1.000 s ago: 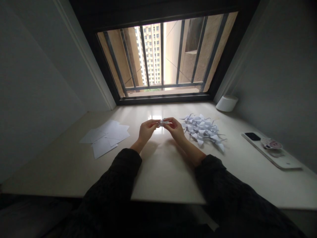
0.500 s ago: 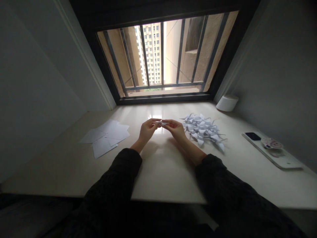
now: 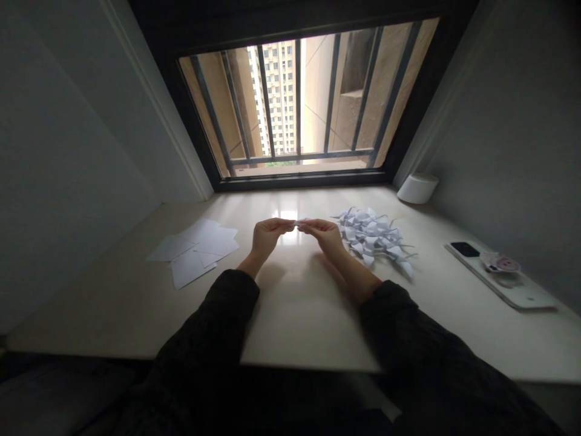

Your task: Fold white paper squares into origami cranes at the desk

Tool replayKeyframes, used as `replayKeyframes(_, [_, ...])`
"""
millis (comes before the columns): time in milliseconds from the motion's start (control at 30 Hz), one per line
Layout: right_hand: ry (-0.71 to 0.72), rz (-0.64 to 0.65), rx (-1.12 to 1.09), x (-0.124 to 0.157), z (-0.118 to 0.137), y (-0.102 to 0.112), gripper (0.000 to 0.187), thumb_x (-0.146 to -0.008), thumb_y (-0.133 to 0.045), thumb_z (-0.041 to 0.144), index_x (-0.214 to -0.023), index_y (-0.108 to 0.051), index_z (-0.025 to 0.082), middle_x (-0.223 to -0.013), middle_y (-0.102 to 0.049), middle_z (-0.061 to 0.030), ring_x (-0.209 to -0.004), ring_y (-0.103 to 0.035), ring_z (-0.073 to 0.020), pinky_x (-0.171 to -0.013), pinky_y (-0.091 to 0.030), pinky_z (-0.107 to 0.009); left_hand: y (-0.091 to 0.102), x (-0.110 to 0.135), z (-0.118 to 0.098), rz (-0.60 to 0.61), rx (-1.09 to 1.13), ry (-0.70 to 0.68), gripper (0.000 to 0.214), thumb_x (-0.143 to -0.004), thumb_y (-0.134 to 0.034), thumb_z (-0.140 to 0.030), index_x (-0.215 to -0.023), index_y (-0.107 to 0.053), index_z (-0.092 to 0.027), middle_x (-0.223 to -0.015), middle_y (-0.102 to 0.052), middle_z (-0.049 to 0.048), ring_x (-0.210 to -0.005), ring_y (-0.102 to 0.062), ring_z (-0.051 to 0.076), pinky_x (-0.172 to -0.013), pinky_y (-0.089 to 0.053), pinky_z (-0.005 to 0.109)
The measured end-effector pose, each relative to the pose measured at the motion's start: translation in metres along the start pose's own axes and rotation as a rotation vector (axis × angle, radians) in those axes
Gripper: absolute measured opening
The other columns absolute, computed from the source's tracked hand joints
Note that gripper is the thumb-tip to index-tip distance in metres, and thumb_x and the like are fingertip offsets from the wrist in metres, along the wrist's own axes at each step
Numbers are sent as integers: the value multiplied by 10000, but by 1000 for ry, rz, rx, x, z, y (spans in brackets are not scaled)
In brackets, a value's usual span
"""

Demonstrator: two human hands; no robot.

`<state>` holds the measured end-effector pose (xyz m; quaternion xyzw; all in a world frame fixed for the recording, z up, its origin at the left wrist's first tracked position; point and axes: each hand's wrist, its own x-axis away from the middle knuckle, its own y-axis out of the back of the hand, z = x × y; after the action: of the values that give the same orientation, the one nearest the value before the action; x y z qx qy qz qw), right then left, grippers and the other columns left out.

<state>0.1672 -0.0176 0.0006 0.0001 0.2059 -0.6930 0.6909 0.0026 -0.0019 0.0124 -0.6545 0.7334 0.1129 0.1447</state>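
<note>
Hands: left hand (image 3: 267, 235) and right hand (image 3: 325, 235) together, fingertips pinching one small folded paper (image 3: 301, 223).
Held piece: between my hands, just above the tabletop (image 3: 299, 315).
Right of hands: heap of folded paper cranes (image 3: 372, 239) — near.
Left of hands: loose white paper squares (image 3: 195, 251).
Behind hands: tabletop edge, under my dark sleeves (image 3: 399, 321).

Small folded white paper (image 3: 301, 222), pinched between left hand (image 3: 267, 236) and right hand (image 3: 325, 235)

"Anything readable on the folded paper cranes (image 3: 372, 239) or the loose paper sheets (image 3: 193, 251)?"

"No, no writing shows on either."

"And the white phone (image 3: 499, 278)?"

"Its round pink sticker (image 3: 499, 263) has some printed design, but nothing legible."
</note>
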Motion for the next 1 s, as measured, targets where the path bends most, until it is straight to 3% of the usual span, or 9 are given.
replayKeyframes(300, [32,-25,-4,-1,0,1,221,-545,-844,371,-684,-749,227,-800,-754,-33,-789,-687,-199,-841,-548,-391,-3,4,-2,11,-30,4,237,-641,-805,-318,-827,-765,-177,-784,-751,69,-713,-701,191,-723,-562,330])
replayKeyframes(667, [60,27,23,0,2,1,230,-561,-841,392,-710,-758,238,-802,-755,-30,-818,-696,-221,-855,-553,-408,0,6,1,45,-271,-136,215,-671,-787,-361,-832,-749,-223,-845,-751,41,-805,-704,202,-765,-551,331])
replayKeyframes(1000, [56,5,18,0,-1,2,232,-563,-843,380,-719,-755,231,-811,-755,-26,-824,-697,-216,-868,-547,-406,-7,6,-2,-2,-68,101,257,-627,-806,-370,-766,-745,-163,-700,-727,59,-676,-678,171,-635,-519,285])
